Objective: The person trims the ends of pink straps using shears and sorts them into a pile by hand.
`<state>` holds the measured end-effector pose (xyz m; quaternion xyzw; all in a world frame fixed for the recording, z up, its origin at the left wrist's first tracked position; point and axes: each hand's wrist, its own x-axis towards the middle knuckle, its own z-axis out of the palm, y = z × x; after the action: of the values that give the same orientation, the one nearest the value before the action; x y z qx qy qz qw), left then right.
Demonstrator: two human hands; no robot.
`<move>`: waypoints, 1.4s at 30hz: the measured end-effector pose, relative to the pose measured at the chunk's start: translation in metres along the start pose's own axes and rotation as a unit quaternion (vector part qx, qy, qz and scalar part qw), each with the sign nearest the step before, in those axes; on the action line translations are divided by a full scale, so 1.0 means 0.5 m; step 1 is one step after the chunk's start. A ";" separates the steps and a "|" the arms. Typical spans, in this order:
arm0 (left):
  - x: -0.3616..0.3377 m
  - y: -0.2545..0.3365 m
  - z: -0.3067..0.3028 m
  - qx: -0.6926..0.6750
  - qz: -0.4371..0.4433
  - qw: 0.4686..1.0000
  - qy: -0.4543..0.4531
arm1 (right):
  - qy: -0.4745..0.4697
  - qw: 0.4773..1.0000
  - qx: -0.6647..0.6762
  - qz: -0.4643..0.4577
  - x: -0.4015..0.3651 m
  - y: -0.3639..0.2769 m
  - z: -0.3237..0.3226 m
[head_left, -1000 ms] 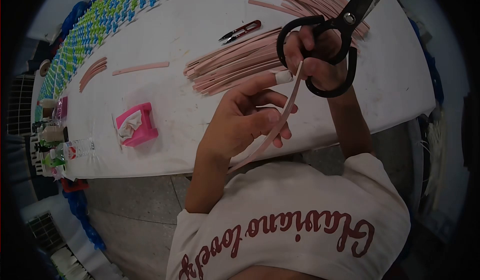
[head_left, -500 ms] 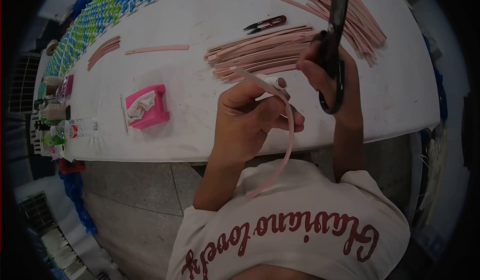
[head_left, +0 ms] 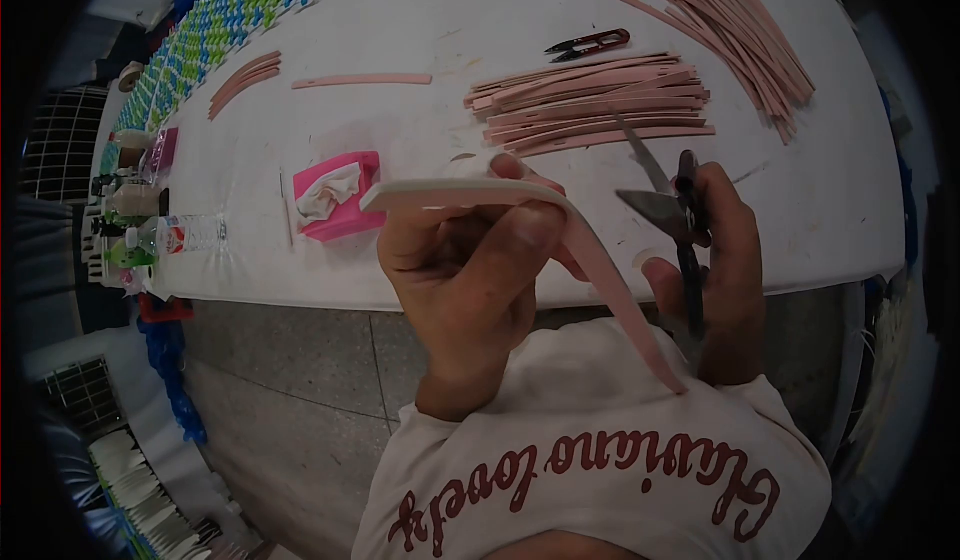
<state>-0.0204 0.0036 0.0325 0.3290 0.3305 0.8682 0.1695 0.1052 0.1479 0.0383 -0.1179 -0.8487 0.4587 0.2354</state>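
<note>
Pinched between thumb and fingers of my left hand (head_left: 470, 270) is a long pink strip (head_left: 615, 285), pale along one face. It bends over the fingers, one end pointing left and the other hanging down before my shirt. My right hand (head_left: 735, 270) grips black-handled scissors (head_left: 660, 205), blades parted and pointing up and left, apart from the strip. Beyond the hands lies a stack of similar pink strips (head_left: 600, 105) on the white table. Red-handled thread snips (head_left: 588, 45) rest just behind that stack.
A larger bundle of pink strips (head_left: 740, 35) lies at the back right. One single strip (head_left: 362, 80) and several curved ones (head_left: 243, 82) lie left. A pink tissue box (head_left: 368, 175) stands near the left hand. Bottles (head_left: 175, 235) line the left edge, with green-blue pieces (head_left: 215, 45) behind.
My right hand has come down, and the scissors have swung from upright to pointing left with blades apart. My left hand has raised the strip closer and turned it.
</note>
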 end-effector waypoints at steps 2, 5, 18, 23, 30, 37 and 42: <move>0.002 0.001 -0.015 -0.039 0.011 0.999 -0.033 | -0.030 0.999 0.006 0.045 -0.003 -0.008 0.005; -0.001 0.006 -0.017 -0.066 0.022 0.998 -0.010 | -0.034 0.998 0.029 0.033 -0.006 -0.002 0.018; -0.011 0.041 0.003 -0.093 0.011 0.991 0.098 | -0.056 0.997 0.030 0.050 -0.008 -0.031 0.046; -0.006 0.033 -0.050 -0.048 0.039 0.995 -0.074 | -0.040 0.998 -0.044 0.010 0.003 -0.050 0.043; -0.019 0.054 -0.056 -0.057 -0.010 0.996 -0.070 | -0.048 0.996 -0.068 -0.023 0.021 -0.076 0.032; -0.011 0.064 -0.052 -0.010 0.022 0.997 -0.073 | -0.060 0.992 -0.095 -0.062 0.029 -0.094 0.020; -0.016 0.055 -0.051 -0.061 0.034 0.996 -0.058 | -0.058 0.991 -0.099 -0.068 0.029 -0.097 0.018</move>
<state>-0.0341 -0.0320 0.0332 0.3786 0.2549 0.8717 0.1786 0.0890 0.1206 0.0790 -0.0559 -0.9082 0.3611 0.2041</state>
